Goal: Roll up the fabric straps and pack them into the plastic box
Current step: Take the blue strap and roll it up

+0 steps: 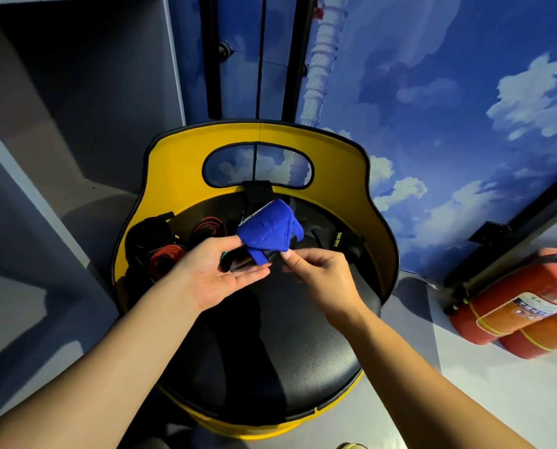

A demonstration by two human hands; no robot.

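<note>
Straps are what we are working on, and the blue strap [269, 230] is the one in hand, held up over the black seat [270, 351] of a yellow chair [261, 137]. Our left hand [218, 270] lies palm up and mostly flat beneath it, thumb and forefinger nipping its left edge — likely to steady the fabric while the other side is worked. Our right hand [319, 273] has its fingers curled, thumb and forefinger pinched at the lower edge where a small tab hangs down; that looks like the free end being tucked or tightened so the bundle does not spring open. The blue piece is folded into a rough wedge, not yet a tidy roll. Behind it on the seat sit several rolled straps [168, 254] in red and black, and a black strap [332, 243] with yellow lettering lies loose to the right. We cannot see a plastic box anywhere, so packing seems some way off.
</note>
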